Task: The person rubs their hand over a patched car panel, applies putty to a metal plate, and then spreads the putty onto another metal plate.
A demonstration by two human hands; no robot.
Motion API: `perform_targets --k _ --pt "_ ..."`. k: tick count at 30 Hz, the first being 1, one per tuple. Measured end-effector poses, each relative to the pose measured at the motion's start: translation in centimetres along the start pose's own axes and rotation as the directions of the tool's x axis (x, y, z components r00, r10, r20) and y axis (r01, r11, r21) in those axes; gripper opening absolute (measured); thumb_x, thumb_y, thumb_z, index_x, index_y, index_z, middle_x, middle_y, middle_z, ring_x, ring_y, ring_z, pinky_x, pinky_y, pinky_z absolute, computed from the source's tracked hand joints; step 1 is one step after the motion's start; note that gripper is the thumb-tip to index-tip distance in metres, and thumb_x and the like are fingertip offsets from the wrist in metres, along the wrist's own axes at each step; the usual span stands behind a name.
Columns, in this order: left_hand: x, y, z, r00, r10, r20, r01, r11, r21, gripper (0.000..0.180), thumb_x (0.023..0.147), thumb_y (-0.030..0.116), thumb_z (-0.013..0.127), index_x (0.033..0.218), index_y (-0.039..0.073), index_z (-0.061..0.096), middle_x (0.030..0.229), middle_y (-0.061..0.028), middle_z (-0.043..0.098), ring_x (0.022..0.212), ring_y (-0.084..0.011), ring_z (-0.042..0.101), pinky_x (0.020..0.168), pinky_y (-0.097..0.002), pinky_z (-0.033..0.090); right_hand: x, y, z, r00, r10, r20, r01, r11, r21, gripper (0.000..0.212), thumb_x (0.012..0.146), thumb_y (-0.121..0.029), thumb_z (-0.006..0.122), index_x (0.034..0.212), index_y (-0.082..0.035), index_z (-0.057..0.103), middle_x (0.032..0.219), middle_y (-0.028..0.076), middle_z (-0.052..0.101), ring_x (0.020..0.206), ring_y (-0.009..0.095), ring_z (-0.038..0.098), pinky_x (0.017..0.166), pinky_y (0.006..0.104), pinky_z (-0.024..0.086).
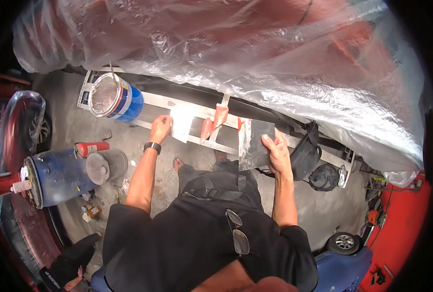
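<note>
My left hand (161,127), with a dark band at the wrist, pinches the left edge of a bright white flat sheet (182,121). Glare hides what the sheet is made of. In my right hand (277,152) is a dark grey flat board (258,146), gripped at its right edge with the thumb on top. White paste (244,143) is smeared down the board's left side, with a spot of red at the upper corner. Between my hands two red squeeze tubes, one upper (220,116) and one lower (206,129), lie on a pale metal rack (158,100).
A blue bucket of pale paste (129,102) stands on the rack's left end. Clear plastic sheeting (216,44) drapes a red body ahead. Black bags (308,155) hang at right. A blue drum (58,176), a fire extinguisher (92,148) and a grey tub (114,164) lie left; another person (73,263) is lower left.
</note>
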State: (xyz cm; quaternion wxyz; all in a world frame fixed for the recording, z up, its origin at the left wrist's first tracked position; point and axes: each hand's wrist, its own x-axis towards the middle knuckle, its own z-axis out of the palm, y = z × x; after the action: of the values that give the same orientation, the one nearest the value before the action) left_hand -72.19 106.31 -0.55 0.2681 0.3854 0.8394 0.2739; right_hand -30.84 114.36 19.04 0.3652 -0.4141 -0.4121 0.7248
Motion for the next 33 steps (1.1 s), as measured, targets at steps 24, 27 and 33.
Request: perform_targets --k 24,27,33 --pt "-20.9 -5.6 -6.7 0.972 -0.230 0.041 -0.066 -0.440 -0.896 0.027 0.100 0.026 0.052 0.117 0.006 0.058 0.110 -0.0073 0.064 0.100 -0.0197 0.064 0.094 -0.0400 0.052 5.3 1.7 13.4 0.819 0.276 0.503 -0.295 0.955 -0.045 0.048 0.091 -0.017 0.067 0.131 0.002 0.050 0.122 0.015 0.061 0.109 0.027 0.063 0.090 0.0439 0.056" --pt "-27.0 -5.3 -10.1 0.944 -0.328 -0.036 -0.204 -0.495 -0.845 0.036 0.099 0.032 0.053 0.122 0.005 0.057 0.116 -0.0085 0.064 0.106 -0.0220 0.063 0.100 -0.0418 0.048 5.4 4.4 20.5 0.716 0.362 0.597 -0.349 0.926 -0.143 0.050 0.088 -0.013 0.069 0.134 -0.003 0.051 0.124 0.010 0.061 0.113 0.023 0.061 0.093 0.0424 0.054" --pt "-33.6 -10.6 -16.1 0.854 -0.437 -0.282 -0.503 -0.560 -0.659 0.044 0.099 0.036 0.056 0.127 0.002 0.055 0.125 -0.0101 0.064 0.112 -0.0238 0.063 0.102 -0.0429 0.048 -1.1 8.5 37.1 0.493 0.356 0.794 -0.246 0.932 -0.266 0.036 0.089 -0.010 0.069 0.123 -0.004 0.057 0.116 0.007 0.064 0.104 0.015 0.060 0.090 0.0319 0.049"
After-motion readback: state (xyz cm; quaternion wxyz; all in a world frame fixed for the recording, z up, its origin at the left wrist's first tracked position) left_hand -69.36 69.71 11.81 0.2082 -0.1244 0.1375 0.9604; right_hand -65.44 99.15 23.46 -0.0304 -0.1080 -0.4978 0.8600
